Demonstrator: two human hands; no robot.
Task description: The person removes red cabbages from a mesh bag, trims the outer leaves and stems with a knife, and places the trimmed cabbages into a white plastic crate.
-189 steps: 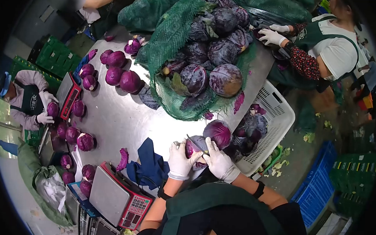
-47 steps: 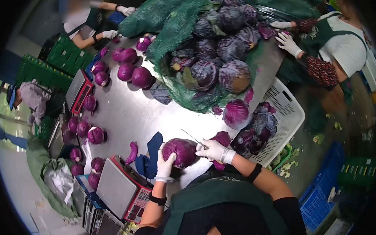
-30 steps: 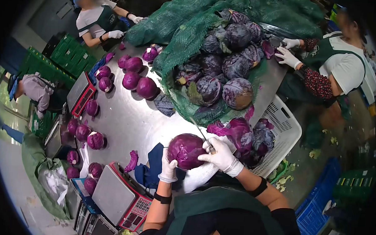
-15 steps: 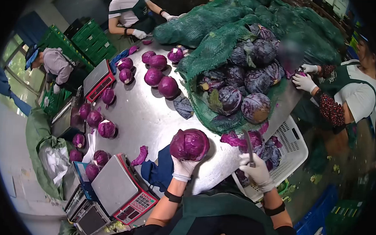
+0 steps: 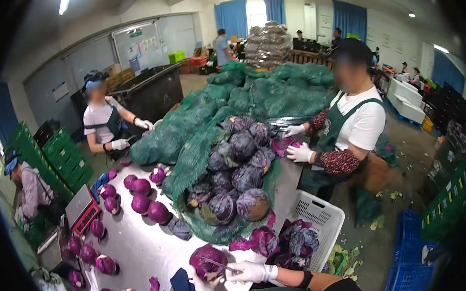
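A purple cabbage [image 5: 201, 254] rests in my gloved left hand [image 5: 204, 287], whose fingers support it from below near the table's front edge. My gloved right hand [image 5: 252, 273] is closed around a knife [image 5: 218, 263], and the blade lies across the cabbage's front face. Just beyond, loose purple leaves [image 5: 240, 243] and another cabbage [image 5: 264, 240] sit beside a white basket [image 5: 329, 227] holding trimmed dark leaves. An opened green mesh bag [image 5: 181, 195] spills dark, untrimmed cabbages [image 5: 221, 182] onto the metal table [image 5: 130, 240].
Trimmed cabbages [image 5: 141, 204] stand along the table's left side, near a red scale [image 5: 87, 217]. One co-worker [image 5: 361, 120] on the right handles a cabbage; another person [image 5: 102, 114] stands across the table. Blue crates [image 5: 407, 262] and scattered leaves [image 5: 345, 259] lie on the right floor.
My view has tilted up, showing more of the room. The knife in my right hand has moved left from beside the basket onto the cabbage, which stays in my left hand.
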